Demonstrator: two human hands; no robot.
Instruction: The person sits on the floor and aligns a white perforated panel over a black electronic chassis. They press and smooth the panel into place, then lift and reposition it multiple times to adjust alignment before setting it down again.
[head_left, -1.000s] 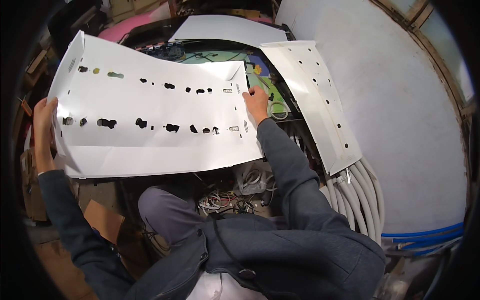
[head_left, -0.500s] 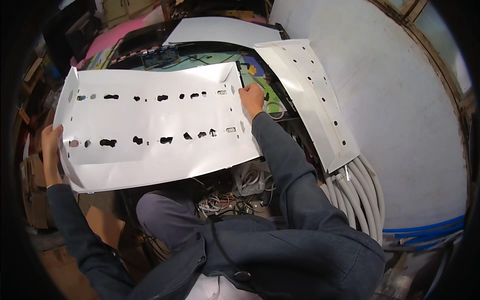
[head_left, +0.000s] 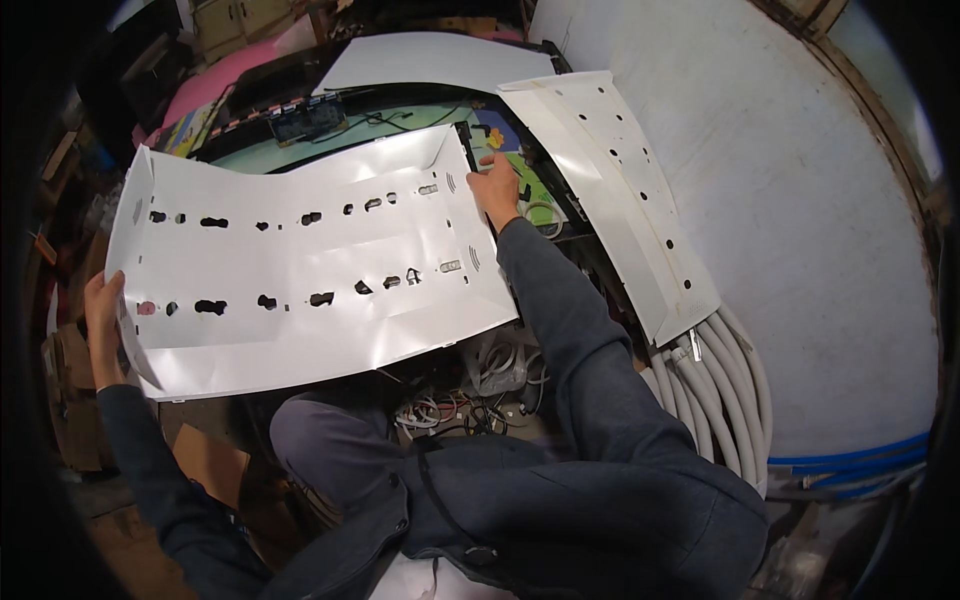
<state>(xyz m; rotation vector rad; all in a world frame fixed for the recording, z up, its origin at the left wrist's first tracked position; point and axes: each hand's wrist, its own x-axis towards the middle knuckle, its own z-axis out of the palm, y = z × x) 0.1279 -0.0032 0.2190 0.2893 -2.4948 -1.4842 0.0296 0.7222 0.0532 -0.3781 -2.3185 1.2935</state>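
Left of the narrow punched white panel (head_left: 622, 225), the wide white sheet (head_left: 255, 262) w/ two rows of cut-outs (head_left: 210, 307) is bowed, dipping mid-span; L hand (head_left: 103, 302) pinches the end farthest from the panel, R hand (head_left: 496, 190) is at the end nearest it, thumb touching & index lifted, can't tell if its other fingers grip. Best keep both ends level w/ light, even tension, b/c a sharper bend would prob. crease it thru the cut-outs.
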